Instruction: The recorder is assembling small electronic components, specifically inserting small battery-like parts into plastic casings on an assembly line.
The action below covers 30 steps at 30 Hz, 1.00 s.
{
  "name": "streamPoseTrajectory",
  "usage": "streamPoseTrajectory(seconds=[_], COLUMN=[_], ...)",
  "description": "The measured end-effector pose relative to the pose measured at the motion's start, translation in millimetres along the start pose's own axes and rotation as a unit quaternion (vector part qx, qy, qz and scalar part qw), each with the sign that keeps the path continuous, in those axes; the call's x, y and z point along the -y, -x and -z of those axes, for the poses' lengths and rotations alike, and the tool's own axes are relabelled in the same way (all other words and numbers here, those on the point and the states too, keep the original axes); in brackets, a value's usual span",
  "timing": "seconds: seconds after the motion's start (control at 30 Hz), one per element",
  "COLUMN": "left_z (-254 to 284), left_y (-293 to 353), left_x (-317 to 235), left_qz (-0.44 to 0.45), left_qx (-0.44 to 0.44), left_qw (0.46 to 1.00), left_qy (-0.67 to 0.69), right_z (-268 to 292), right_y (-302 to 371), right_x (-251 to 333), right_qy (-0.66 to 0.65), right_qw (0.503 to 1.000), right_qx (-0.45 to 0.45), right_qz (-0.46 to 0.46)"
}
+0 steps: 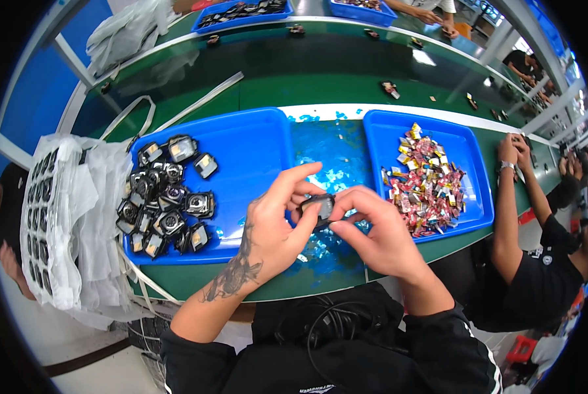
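Left hand (274, 223) holds black device (325, 209) | right hand (384, 235) pinches edge | 2 trays (251, 157)

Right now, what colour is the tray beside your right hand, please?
The tray is blue, seen best in the head view.

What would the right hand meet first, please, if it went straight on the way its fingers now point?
The small black-framed module held in the left hand; the right hand seems to touch its edge, though exact contact is hard to judge.
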<state>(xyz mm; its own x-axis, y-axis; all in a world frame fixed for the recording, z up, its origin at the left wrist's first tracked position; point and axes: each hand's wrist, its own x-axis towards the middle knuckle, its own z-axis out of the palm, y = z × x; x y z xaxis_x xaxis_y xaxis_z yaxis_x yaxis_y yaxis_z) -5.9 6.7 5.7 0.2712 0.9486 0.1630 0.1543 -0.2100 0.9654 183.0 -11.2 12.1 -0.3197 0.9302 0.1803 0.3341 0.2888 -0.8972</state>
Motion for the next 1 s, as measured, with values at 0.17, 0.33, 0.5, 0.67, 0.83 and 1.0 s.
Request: streamPoseTrajectory(seconds=[0.17,0.33,0.5,0.67,0.83,1.0], left_z=[-5,-6,-11,-8,-10,-12], left_y=[-3,2,-3,1,1,2], left_x=[2,9,20,13,16,15], left_qz=[-0.029,-0.076,0.075,0.027,0.0,0.007], left_qx=[0.015,-0.034,0.001,0.056,0.07,0.074], left_qw=[0.964,0.985,0.942,0.957,0.953,0.951], left_qy=[0.264,0.152,0.326,0.284,0.296,0.3], right_z=[-13,-21,-6,-5,-3,-3], right_y=[1,-1,0,-9,-10,-9], right_x=[-6,-6,8,24,26,25], right_qy=[-0.285,-0.366,-0.122,0.058,0.112,0.106], right_qw=[0.952,0.926,0.977,0.983,0.981,0.982], right_qx=[-0.072,-0.07,-0.174,-0.171,-0.149,-0.152], right_qz=[-0.079,-0.06,0.023,0.035,0.057,0.025])
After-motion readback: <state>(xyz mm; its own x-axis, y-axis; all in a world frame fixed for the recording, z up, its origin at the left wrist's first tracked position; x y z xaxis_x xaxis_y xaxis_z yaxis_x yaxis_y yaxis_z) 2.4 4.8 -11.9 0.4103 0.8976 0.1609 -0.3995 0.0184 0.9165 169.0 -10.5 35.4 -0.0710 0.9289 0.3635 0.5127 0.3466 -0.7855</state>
